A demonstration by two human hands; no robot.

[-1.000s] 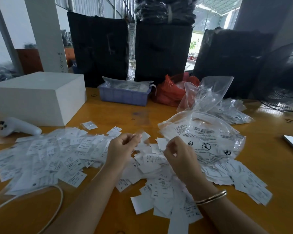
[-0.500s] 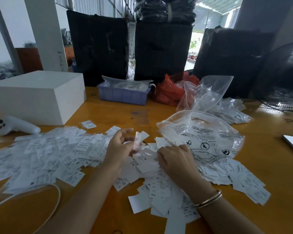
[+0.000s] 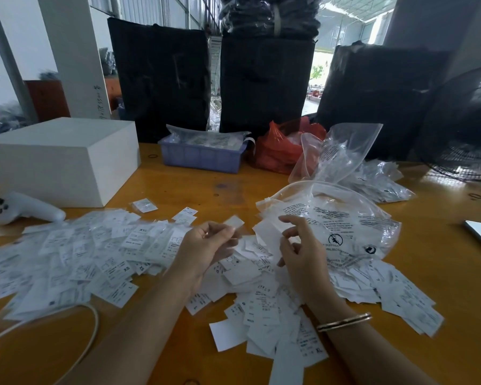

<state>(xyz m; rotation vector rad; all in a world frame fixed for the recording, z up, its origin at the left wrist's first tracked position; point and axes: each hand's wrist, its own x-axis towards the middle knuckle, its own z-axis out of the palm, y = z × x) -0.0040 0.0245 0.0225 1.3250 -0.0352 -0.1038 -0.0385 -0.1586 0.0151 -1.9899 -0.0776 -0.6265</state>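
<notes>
White box [image 3: 61,159], blue tray [image 3: 203,159], red bag [image 3: 275,154], black fan [image 3: 461,159]

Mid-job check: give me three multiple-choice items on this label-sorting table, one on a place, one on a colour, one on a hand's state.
1. Where does the white box stand?
A) on the far left of the table
B) at the right edge
C) in the person's lap

2. What colour is the crumpled bag beside the tray?
A) green
B) yellow
C) red

3. What is the left hand doing?
A) lying flat on the table
B) pinching a white label
C) making an empty fist

Answers:
1 A: the box sits at the left, behind the controller.
2 C: the bag is red, next to the blue tray.
3 B: thumb and fingers hold the label above the pile.
</notes>
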